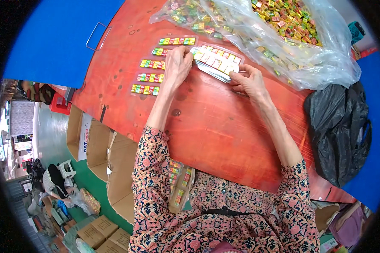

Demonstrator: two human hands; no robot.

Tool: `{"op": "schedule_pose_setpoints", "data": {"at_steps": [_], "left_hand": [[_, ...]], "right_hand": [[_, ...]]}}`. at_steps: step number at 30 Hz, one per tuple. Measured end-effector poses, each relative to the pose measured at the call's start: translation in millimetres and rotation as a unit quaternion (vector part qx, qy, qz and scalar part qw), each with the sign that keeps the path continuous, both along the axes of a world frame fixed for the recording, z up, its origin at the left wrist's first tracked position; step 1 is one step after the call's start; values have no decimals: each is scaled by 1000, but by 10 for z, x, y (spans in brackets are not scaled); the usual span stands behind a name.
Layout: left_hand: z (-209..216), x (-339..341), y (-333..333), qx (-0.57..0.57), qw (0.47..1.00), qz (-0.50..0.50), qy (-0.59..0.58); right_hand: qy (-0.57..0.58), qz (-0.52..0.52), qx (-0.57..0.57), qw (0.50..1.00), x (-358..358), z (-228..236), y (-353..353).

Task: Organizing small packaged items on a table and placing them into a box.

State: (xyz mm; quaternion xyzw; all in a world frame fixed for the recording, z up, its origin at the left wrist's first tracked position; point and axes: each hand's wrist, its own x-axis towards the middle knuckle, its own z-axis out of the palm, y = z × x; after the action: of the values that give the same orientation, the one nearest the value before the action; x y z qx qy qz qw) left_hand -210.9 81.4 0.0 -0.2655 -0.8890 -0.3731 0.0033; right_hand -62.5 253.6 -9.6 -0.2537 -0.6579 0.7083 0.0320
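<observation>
My left hand (178,67) is closed at the left end of a stack of clear plastic trays (215,64). Its fingers look pressed together there, though the tips are partly hidden. The right end of the same stack is pinched between the thumb and fingers of my right hand (250,82). Small yellow, green and red pieces line the top tray, which catches a bright glare. Behind the stack lies another filled tray (228,52). Several filled trays (147,77) form a column beside my left hand, and my left wrist covers some of their right ends.
A large clear bag (291,63) of small colourful pieces (287,21) fills the back right of the red table (223,126). A black plastic bag (337,130) hangs over the right edge. Open cardboard boxes (122,181) stand left of me, and more trays (179,183) lie near my lap.
</observation>
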Motion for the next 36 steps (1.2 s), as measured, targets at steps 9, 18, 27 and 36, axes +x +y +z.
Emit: {"op": "schedule_pose_setpoints", "data": {"at_steps": [9,18,27,36], "left_hand": [[48,385,-26,70,995,9,-77],[-79,457,-50,39,999,-11,-27],[60,455,-43,195,947,33,-252],[217,-188,314,239,928,-4,-287]], "right_hand": [[-18,24,-28,999,228,73,144],[-16,26,-40,999,385,105,139],[-12,8,-37,999,315,103,161],[16,-25,-27,999,-243,198,453]]}}
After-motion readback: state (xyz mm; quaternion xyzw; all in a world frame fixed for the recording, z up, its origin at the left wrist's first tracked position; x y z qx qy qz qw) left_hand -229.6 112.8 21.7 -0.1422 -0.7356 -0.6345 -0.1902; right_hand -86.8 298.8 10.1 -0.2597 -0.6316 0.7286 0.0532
